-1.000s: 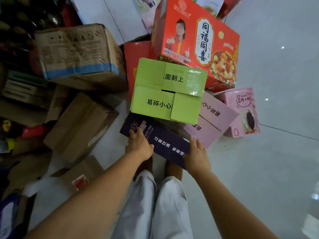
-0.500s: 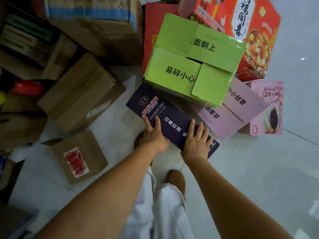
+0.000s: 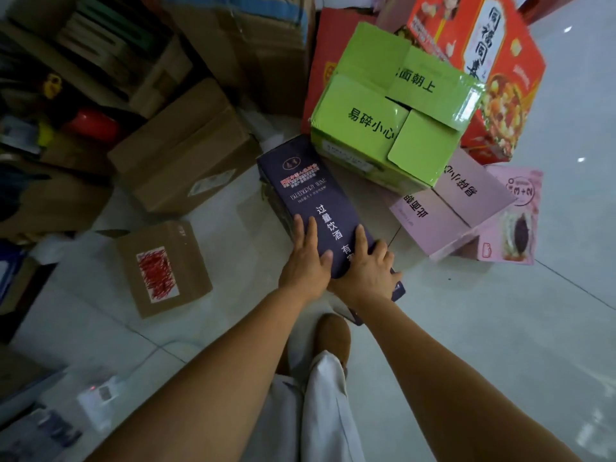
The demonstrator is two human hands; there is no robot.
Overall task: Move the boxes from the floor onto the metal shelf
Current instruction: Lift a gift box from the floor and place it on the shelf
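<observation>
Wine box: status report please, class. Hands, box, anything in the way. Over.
Left hand, right hand flat on wine box. Box not yet shelved. Green box close at its far end.

The green box (image 3: 393, 115) was glossy cardboard, the brown carton (image 3: 186, 151) matt cardboard, the floor (image 3: 483, 328) smooth shiny tile.

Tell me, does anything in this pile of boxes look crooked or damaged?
Yes. The green box rests askew, partly on the pink box, with its top flaps folded unevenly. The small brown carton on the floor has its label scribbled over in red.
</observation>
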